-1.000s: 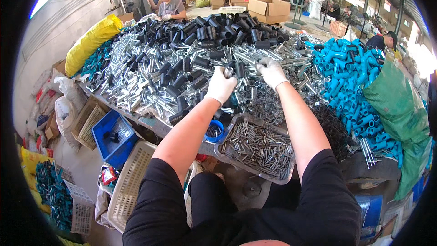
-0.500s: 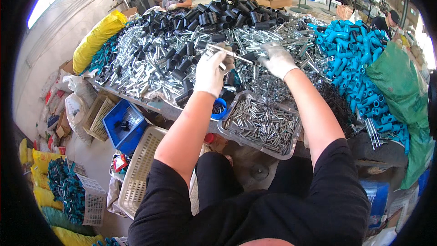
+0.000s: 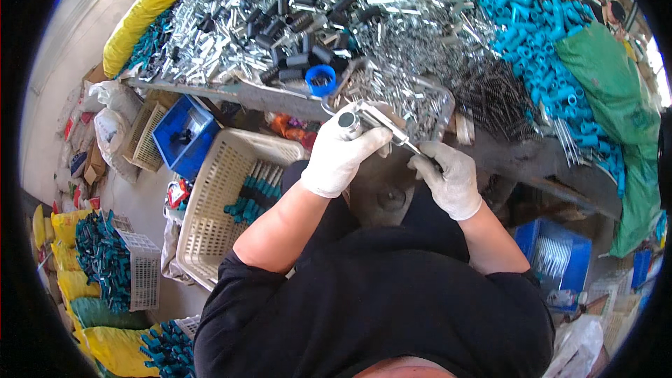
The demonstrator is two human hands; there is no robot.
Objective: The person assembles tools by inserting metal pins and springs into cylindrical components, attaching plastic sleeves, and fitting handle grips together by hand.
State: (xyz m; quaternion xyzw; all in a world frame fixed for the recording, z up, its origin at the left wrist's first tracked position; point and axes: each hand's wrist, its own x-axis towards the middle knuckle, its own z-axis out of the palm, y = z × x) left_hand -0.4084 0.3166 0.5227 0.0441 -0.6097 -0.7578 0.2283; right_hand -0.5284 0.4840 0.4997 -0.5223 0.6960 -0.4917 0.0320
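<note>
Both my hands wear white gloves and are pulled in close over my lap. My left hand (image 3: pixel 341 155) grips the thick end of a shiny metal tube part (image 3: pixel 364 120), whose round open end faces up. My right hand (image 3: pixel 448 178) pinches the thin rod end of the same part (image 3: pixel 404 141), lower and to the right. Just beyond the hands lies a grey tray (image 3: pixel 442 110) full of small metal pieces on the table edge, with a blue ring (image 3: pixel 321 78) beside it.
The table (image 3: pixel 231 91) holds heaps of silver parts (image 3: pixel 231 28), black tubes (image 3: pixel 294 10) and blue plastic fittings (image 3: pixel 539 28). A green sack (image 3: pixel 616 91) lies at right. A white basket (image 3: pixel 217 203) with teal pieces and a blue crate (image 3: pixel 183 133) stand on the floor at left.
My hands have drawn back from the pile on the table toward my body, now holding a metal part between them. The view has tilted down.
</note>
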